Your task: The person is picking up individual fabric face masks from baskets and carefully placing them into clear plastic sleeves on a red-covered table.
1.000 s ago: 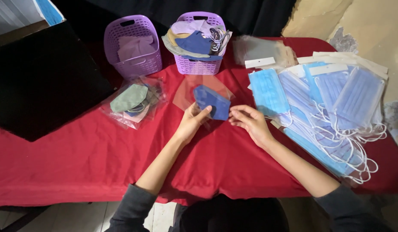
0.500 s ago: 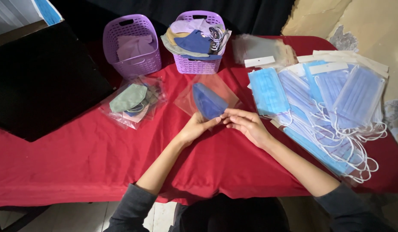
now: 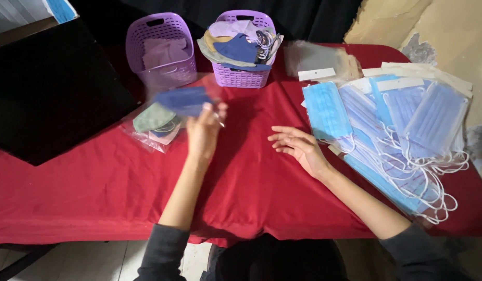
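Left hand [image 3: 203,132] is raised off the worktop [image 3: 95,177], fingers [image 3: 207,109] pinched on the bagged blue mask [image 3: 184,100], which shows motion blur. The bag sits up and to the left of the fingertips, over the pile of bagged masks [image 3: 155,125].

Handling, as I judge it: very light, soft cloth inside a thin clear sleeve. The film is probably slick and floppy, so it will sag and swing if held at one corner. A pinch on the edge, catching both film and cloth, looks safest. Not fragile.

Right hand [image 3: 298,145] lies palm up on the red cloth, fingers loosely spread, holding nothing. The stack of pale blue surgical masks [image 3: 386,125] is just to its right. Two purple baskets [image 3: 163,49] stand beyond both hands.

Change from half a second ago: both hands were then together at mid-worktop on the bag, which lay flat. Now the left has carried it up and leftward; the right has let go and stayed near its place.
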